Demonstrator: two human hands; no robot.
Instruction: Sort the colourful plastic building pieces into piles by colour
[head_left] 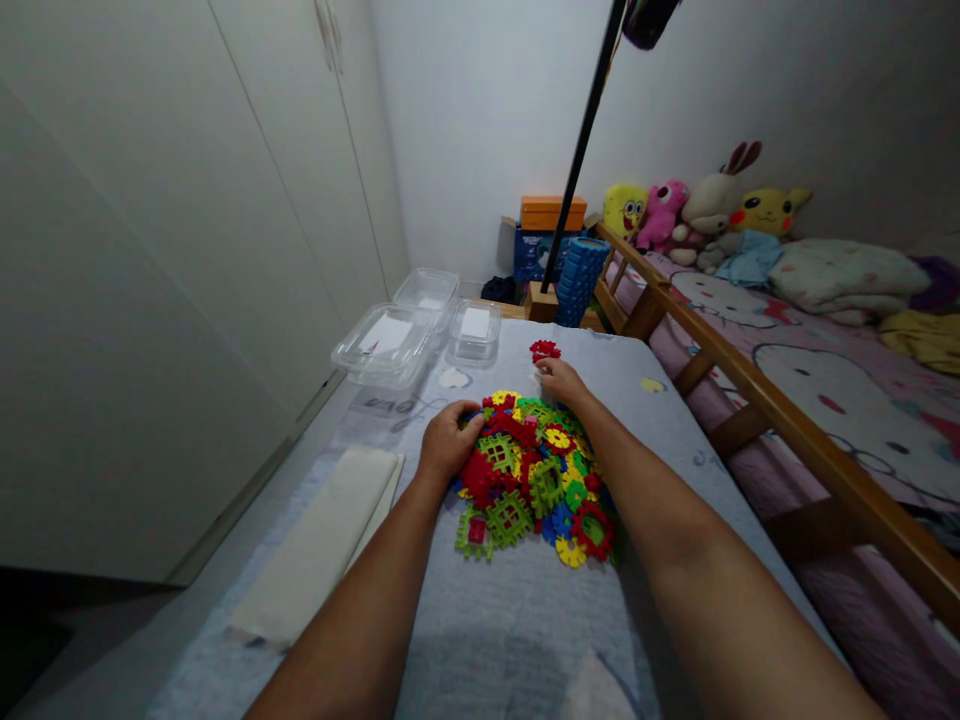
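Note:
A heap of plastic interlocking building pieces (546,485) in red, green, yellow and blue lies on the cloth-covered table. Some are gear-shaped, others square lattices. My left hand (450,438) rests against the heap's upper left edge, its thumb and fingers apart around the pieces there; some fingertips are hidden. Beyond the heap, my right hand (561,381) reaches to a small group of red gear-shaped pieces (544,349) set apart from the rest. Its fingers are pinched at the near side of the red pieces, touching them.
Clear plastic containers (384,342) with white labels stand at the back left, with a smaller clear box (475,330) beside them. A folded cream cloth (322,545) lies at the left. A wooden bed rail (720,370) runs along the right. A black pole (585,145) rises behind the table.

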